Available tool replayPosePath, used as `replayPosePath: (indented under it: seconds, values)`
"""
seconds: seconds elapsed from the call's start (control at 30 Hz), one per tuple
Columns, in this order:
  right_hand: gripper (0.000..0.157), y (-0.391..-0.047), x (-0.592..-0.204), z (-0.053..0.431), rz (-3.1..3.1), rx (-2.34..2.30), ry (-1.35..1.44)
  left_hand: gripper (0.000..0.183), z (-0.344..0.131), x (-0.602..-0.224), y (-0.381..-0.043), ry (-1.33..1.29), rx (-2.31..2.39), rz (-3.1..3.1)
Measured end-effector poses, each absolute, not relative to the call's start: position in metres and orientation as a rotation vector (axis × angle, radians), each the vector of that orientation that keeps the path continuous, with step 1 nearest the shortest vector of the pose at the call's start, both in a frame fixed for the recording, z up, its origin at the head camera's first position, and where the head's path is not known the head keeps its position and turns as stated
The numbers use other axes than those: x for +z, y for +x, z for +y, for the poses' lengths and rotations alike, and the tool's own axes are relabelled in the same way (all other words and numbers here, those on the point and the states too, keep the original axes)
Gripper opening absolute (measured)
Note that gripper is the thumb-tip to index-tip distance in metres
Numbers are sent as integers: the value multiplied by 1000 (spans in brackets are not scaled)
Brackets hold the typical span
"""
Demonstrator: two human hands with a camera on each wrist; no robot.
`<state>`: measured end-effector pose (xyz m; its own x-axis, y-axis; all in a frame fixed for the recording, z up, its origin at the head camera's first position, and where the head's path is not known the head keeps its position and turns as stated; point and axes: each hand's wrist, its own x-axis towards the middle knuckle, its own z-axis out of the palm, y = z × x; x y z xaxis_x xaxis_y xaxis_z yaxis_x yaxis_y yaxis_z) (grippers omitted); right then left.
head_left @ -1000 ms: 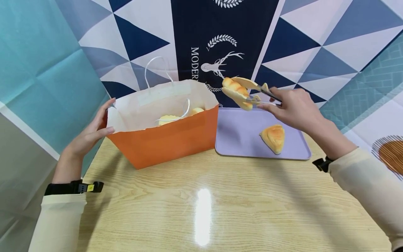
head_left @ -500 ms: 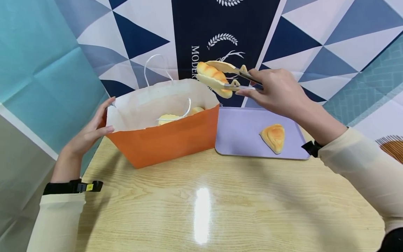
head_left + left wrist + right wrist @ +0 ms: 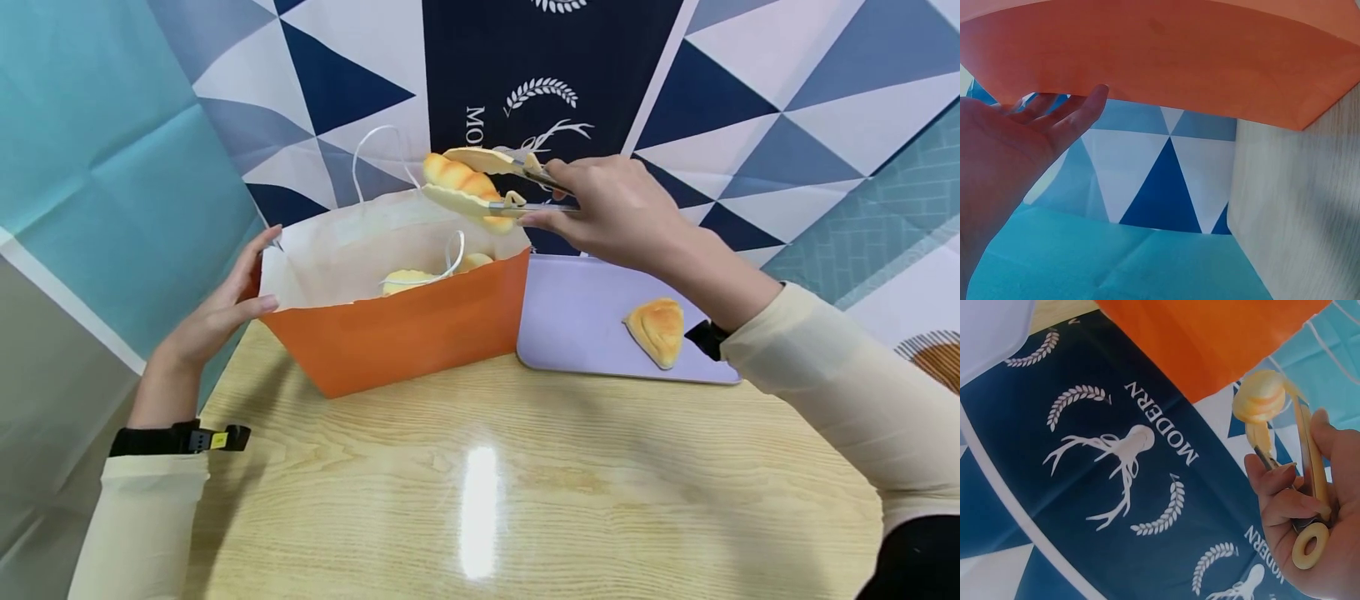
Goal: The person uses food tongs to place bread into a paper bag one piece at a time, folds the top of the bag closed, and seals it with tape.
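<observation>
My right hand (image 3: 622, 208) grips a pair of tongs (image 3: 480, 160) with metal arms and cream-coloured tips. Between the tips is a golden ridged bread roll (image 3: 459, 178), over the right part of the open paper bag (image 3: 405, 346). The bag is orange outside and white inside, with white cord handles; pale yellow bread pieces (image 3: 408, 279) lie in it. My left hand (image 3: 217, 312) holds the bag's left end at the rim, thumb at the front corner, fingers towards the back. In the right wrist view the tongs' ring end (image 3: 1310, 546) shows by the palm.
Right of the bag, a lilac tray (image 3: 573, 333) carries one triangular bread (image 3: 657, 331). Both stand on a wooden table (image 3: 360, 492). Patterned cloth (image 3: 540, 50) hangs behind, and teal cloth (image 3: 97, 125) hangs at the left.
My right hand has carried the tongs and bread roll up and leftward from above the tray to over the bag. The left hand keeps its hold on the bag.
</observation>
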<state>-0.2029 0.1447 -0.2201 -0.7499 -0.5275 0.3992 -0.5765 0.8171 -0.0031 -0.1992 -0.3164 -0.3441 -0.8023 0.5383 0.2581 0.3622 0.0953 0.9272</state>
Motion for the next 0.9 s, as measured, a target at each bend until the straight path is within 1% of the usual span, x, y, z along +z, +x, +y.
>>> replayPosePath:
  seconds: [0.47, 0.53, 0.7, 0.77, 0.9]
  values:
    - [52, -206, -228, 142, -2590, 198, 817, 78, -312, -343, -201, 890, 1775, 2235]
    - [54, -204, -228, 146, -2604, 196, 803, 78, -312, -343, -201, 887, 1777, 2233]
    - [67, -199, -227, 162, -2662, 222, 726, 78, -314, -344, -201, 900, 1785, 2227]
    - [65, -197, -228, 171, -2680, 236, 687, 78, -314, -345, -201, 903, 1791, 2224]
    - [54, -193, -235, 192, -2684, 234, 614, 78, -316, -346, -200, 900, 1802, 2222]
